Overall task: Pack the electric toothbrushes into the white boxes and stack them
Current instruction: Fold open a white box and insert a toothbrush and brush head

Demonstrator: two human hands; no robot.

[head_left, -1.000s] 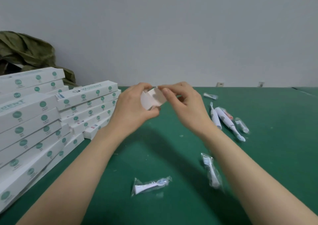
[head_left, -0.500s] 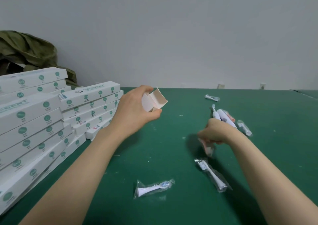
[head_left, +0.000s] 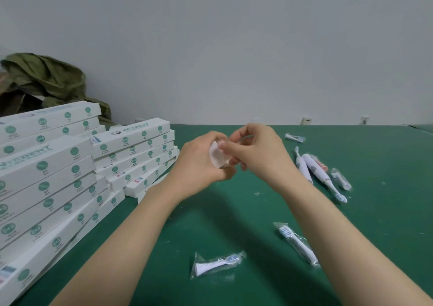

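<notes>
Head view: left hand [head_left: 199,163] is curled round the end of a white box [head_left: 216,157], held above the worktop [head_left: 375,235], open mouth and flap facing us. Right hand [head_left: 260,151] fingers are pinched at that mouth on what looks like a clear wrapper [head_left: 236,139]; contents unreadable. The electric toothbrushes [head_left: 316,172] lie loose to the right, well apart from the box. Two bagged brush heads [head_left: 218,262] lie nearer, and packed boxes [head_left: 133,151] are stacked left.

Judgement: box is light thin card and crushes easily, so hold it by the side walls, not the flap. Toothbrushes are rigid, smooth, likely slippery, so grip the thick handle, not the neck.
</notes>
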